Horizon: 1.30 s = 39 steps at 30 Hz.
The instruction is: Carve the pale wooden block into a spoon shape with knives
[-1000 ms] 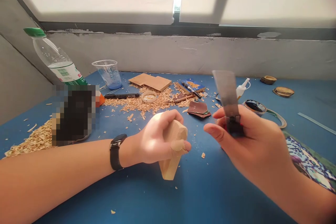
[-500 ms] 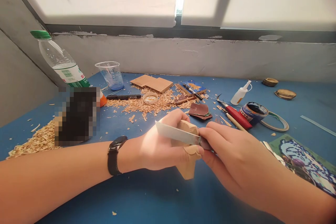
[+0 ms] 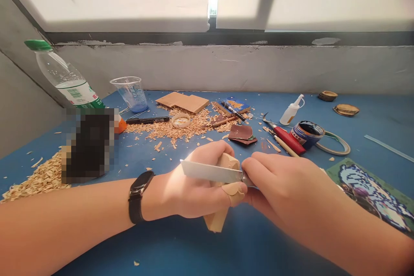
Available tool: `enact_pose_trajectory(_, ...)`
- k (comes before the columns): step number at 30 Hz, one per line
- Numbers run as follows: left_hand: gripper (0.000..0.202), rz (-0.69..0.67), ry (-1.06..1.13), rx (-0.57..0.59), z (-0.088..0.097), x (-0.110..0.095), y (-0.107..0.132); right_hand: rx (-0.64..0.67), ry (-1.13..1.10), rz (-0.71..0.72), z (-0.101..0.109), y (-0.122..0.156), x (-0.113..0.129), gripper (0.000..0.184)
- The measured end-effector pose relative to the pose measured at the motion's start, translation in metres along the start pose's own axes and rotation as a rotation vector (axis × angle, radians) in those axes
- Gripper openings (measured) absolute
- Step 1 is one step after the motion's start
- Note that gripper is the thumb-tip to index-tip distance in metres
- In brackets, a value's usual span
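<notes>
A pale, partly carved wood block [image 3: 216, 221] is held in my left hand [image 3: 197, 189], its fingers wrapped round the far side and a bandaged thumb along the near side. The block's lower end tilts toward me. My right hand [image 3: 281, 185] grips the handle of a carving knife [image 3: 211, 171], and its fingers hide most of that handle. The flat blade lies across the top of my left hand and the block, its tip pointing left. Whether the edge touches the wood, I cannot tell. Both hands are close together above the blue table [image 3: 181, 250].
Wood shavings [image 3: 190, 127] lie behind my hands, with thin boards [image 3: 183, 102] beyond. At left stand a bottle [image 3: 74, 86] and a plastic cup [image 3: 129, 95]. To the right are a red-handled hooked knife [image 3: 287, 138], an ink jar [image 3: 307, 133], a glue bottle [image 3: 291, 111] and a painted panel [image 3: 371, 194].
The block's lower end has swung left and toward me in my left hand. The knife blade has shifted slightly left and lies a little flatter. The whole view has moved slightly.
</notes>
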<state>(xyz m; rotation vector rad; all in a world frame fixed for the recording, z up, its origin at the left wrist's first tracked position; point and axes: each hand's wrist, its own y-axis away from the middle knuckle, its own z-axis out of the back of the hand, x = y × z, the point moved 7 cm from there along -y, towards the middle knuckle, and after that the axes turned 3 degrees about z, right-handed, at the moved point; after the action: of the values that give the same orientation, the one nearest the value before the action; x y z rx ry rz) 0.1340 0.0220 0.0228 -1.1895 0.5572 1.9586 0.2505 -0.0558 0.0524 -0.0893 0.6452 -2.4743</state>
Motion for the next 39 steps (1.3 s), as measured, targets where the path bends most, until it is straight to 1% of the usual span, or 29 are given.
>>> enact_pose_trajectory(2,0.037,-0.009,-0.018,-0.005,0.001,-0.001,0.0,-0.012,0.015,-0.011,0.0,0.001,0.0,0.033)
enact_pose_trajectory(5,0.035,-0.036,-0.031,0.018,0.001,-0.003,-0.001,0.003,0.035,-0.026,-0.003,0.003,0.0,0.033)
enact_pose_trajectory(8,0.035,-0.077,-0.074,-0.011,0.006,-0.003,-0.003,0.035,0.033,-0.022,-0.007,0.004,0.001,0.035)
enact_pose_trajectory(11,0.035,-0.1,-0.104,-0.039,0.009,-0.001,-0.004,0.032,0.029,-0.022,-0.009,0.004,0.003,0.035)
enact_pose_trajectory(15,0.035,-0.074,-0.09,-0.054,0.01,0.003,-0.004,0.01,0.028,-0.041,-0.01,0.005,0.003,0.031)
enact_pose_trajectory(19,0.034,-0.022,0.025,-0.021,0.004,0.004,-0.001,-0.001,0.026,-0.053,-0.01,0.004,0.003,0.024)
enact_pose_trajectory(23,0.033,-0.025,0.041,0.008,0.002,0.002,0.0,-0.013,0.035,-0.059,-0.007,0.003,0.002,0.034)
enact_pose_trajectory(27,0.038,-0.108,-0.003,0.009,0.006,0.003,-0.002,0.008,0.029,-0.072,-0.007,0.004,-0.001,0.042)
enact_pose_trajectory(30,0.04,-0.165,0.076,0.057,0.006,0.008,-0.002,0.062,-0.007,-0.099,-0.01,0.004,-0.007,0.043)
enact_pose_trajectory(31,0.04,-0.155,0.132,0.078,0.006,0.011,-0.002,0.085,-0.023,-0.12,-0.012,0.004,-0.011,0.042)
enact_pose_trajectory(33,0.039,-0.056,0.224,0.074,0.009,0.022,-0.005,0.12,-0.044,-0.188,-0.014,0.005,-0.021,0.044)
enact_pose_trajectory(34,0.04,0.02,0.255,0.037,0.012,0.028,-0.008,0.122,-0.046,-0.231,-0.014,0.005,-0.028,0.046)
enact_pose_trajectory(36,0.043,0.176,0.314,-0.073,0.021,0.042,-0.012,0.09,-0.05,-0.319,-0.01,0.004,-0.04,0.048)
enact_pose_trajectory(37,0.046,0.231,0.354,-0.124,0.025,0.047,-0.014,0.066,-0.059,-0.355,-0.009,0.004,-0.045,0.048)
enact_pose_trajectory(39,0.052,0.279,0.451,-0.189,0.029,0.052,-0.017,0.04,-0.099,-0.419,-0.008,0.003,-0.051,0.043)
